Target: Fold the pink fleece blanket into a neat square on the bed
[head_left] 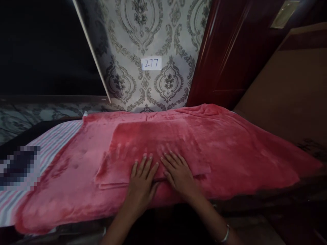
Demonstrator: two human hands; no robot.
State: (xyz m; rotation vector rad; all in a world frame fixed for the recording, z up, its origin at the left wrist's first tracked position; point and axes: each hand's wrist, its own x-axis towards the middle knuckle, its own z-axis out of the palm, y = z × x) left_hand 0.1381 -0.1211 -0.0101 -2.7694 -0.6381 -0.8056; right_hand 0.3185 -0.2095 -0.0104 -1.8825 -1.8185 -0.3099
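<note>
Both palms rest on a folded piece of plush pinkish-red fabric (153, 136), roughly rectangular, its layered edge facing me. My left hand (143, 177) lies flat near its front edge with the fingers stretched out. Beside it, my right hand (178, 172) is also flat, fingers slightly spread, thumb towards the left hand. Neither hand grips anything. Beneath the folded fabric spreads a larger plush blanket (68, 183) of the same colour. Finger-shaped marks show in the pile ahead of my fingertips.
A striped cloth (56, 136) shows at the left, partly under the blanket. Behind stands a patterned wall (145, 37) with a paper label (151, 63) reading 277. A dark screen (46, 47) is at left, a dark red door (224, 51) and cardboard (288, 88) at right.
</note>
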